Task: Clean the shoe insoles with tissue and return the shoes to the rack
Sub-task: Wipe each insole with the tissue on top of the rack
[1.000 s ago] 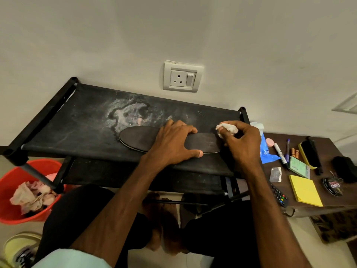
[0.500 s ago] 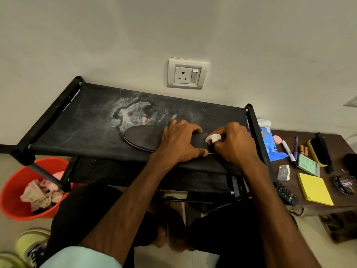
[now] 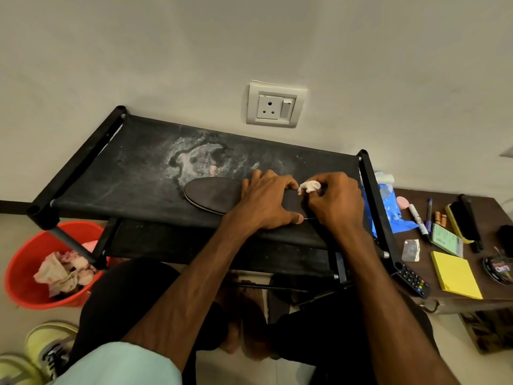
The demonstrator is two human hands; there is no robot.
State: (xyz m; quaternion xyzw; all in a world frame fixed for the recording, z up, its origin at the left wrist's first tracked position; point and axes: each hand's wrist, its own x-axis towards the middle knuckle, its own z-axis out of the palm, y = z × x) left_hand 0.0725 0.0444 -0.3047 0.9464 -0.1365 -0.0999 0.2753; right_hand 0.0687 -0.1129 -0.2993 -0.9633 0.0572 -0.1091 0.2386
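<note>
While the left hand [image 3: 266, 201], fingers spread, pins the insole [image 3: 213, 194] flat on top of the shoe rack [image 3: 133, 168], the right hand [image 3: 336, 204] pinches a wadded tissue [image 3: 309, 187] onto it, red bucket [image 3: 25, 262] by the rack's left end.

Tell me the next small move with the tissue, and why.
Probably rub the tissue along the part of the insole under the right hand. That hand pinches the wad there, while the left hand presses the insole flat on the rack, so it looks steadied for a stroke.
</note>
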